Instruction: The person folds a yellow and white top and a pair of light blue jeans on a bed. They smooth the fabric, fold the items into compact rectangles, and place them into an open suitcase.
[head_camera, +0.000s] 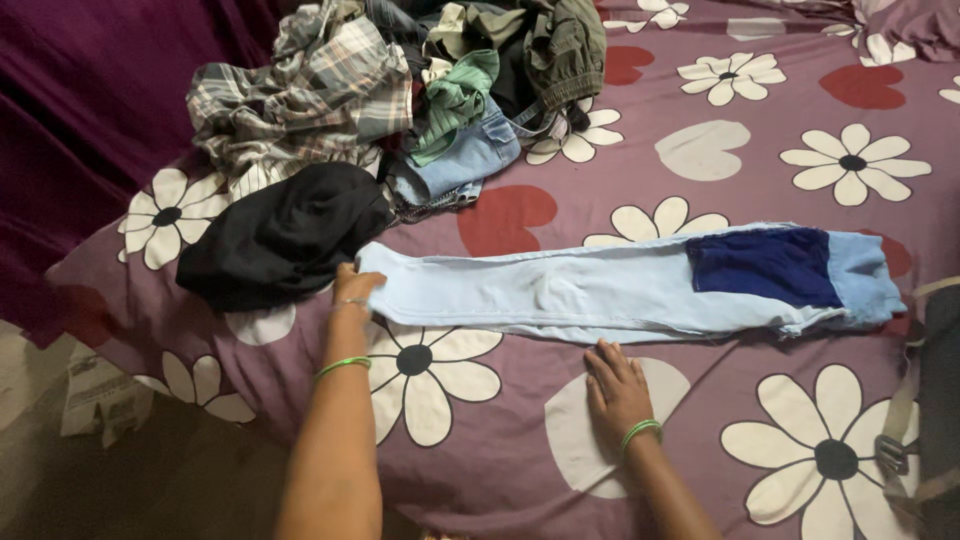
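Observation:
A pair of light blue trousers (600, 290) with a dark blue pocket patch lies folded lengthwise across the bed. My left hand (352, 290) rests on the leg end at the left, fingers bent on the cloth. My right hand (615, 385) lies flat and spread on the bedsheet just below the middle of the trousers, holding nothing. Both wrists wear green bands.
A purple bedsheet (700, 470) with white flowers and red hearts covers the bed. A black garment (285, 235) lies beside my left hand. A heap of clothes (400, 90) sits at the back. A dark bag with straps (925, 400) is at the right edge.

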